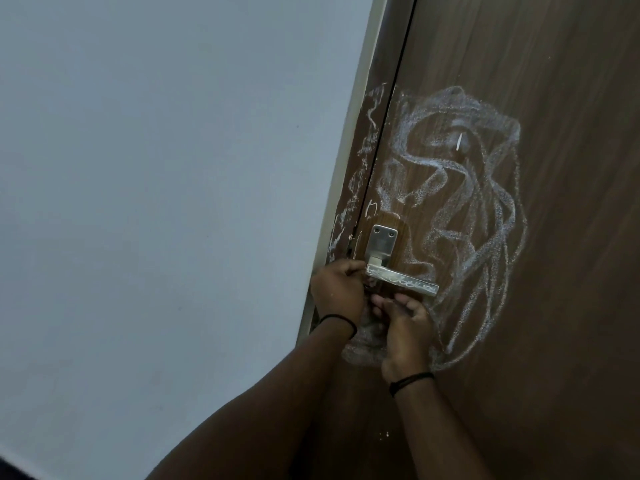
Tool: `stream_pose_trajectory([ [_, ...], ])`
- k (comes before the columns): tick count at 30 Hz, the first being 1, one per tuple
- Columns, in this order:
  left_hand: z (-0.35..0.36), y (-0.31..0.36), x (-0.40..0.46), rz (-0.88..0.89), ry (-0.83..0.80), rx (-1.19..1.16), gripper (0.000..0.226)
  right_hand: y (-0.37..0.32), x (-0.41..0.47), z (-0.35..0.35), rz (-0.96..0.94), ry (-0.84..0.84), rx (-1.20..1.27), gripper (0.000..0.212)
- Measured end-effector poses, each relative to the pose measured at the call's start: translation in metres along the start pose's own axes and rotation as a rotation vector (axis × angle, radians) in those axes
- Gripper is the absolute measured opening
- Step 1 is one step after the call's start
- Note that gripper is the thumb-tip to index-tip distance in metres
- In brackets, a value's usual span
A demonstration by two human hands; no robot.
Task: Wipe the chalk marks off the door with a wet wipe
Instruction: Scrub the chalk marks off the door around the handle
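The brown wooden door [561,237] carries wide white chalk marks [460,202] in loops above and to the right of the metal lever handle [401,280]. The handle has chalk on it too. More chalk runs down the door frame strip [363,161] left of the gap. My left hand [337,289] sits with curled fingers at the handle's left end. My right hand [407,329] is just below the lever, fingers bent toward the left hand. A pale grey patch [369,336] shows between the wrists; whether it is a wipe or smeared chalk is unclear.
A plain pale wall [173,202] fills the left of the view, meeting the white door frame edge [349,140]. The handle's backplate [382,239] is screwed to the door above the lever. Both wrists wear thin dark bands.
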State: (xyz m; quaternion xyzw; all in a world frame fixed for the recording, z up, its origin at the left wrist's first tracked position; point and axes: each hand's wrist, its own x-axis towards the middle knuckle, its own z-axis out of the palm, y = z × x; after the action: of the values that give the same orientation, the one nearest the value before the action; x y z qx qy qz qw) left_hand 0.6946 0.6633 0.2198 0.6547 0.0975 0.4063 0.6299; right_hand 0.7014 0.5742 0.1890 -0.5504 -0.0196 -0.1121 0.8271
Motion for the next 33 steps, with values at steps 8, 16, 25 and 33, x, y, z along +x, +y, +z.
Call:
stream_pose_trajectory([
  [8, 0.011, 0.001, 0.004, -0.187, 0.153, -0.318, 0.012, 0.007, 0.005, -0.017, -0.001, 0.030, -0.056, 0.021],
  [16, 0.014, 0.007, 0.010, -0.096, 0.030, -0.315, 0.014, 0.008, 0.002, -0.016, -0.022, -0.004, -0.024, 0.019],
  [25, -0.007, -0.010, 0.013, -0.001, -0.128, -0.135, 0.023, 0.007, -0.007, -0.014, -0.060, -0.030, -0.058, 0.015],
  [33, 0.000, -0.005, 0.019, -0.018, -0.133, -0.115, 0.012, 0.008, -0.013, -0.013, -0.029, -0.043, -0.048, 0.018],
])
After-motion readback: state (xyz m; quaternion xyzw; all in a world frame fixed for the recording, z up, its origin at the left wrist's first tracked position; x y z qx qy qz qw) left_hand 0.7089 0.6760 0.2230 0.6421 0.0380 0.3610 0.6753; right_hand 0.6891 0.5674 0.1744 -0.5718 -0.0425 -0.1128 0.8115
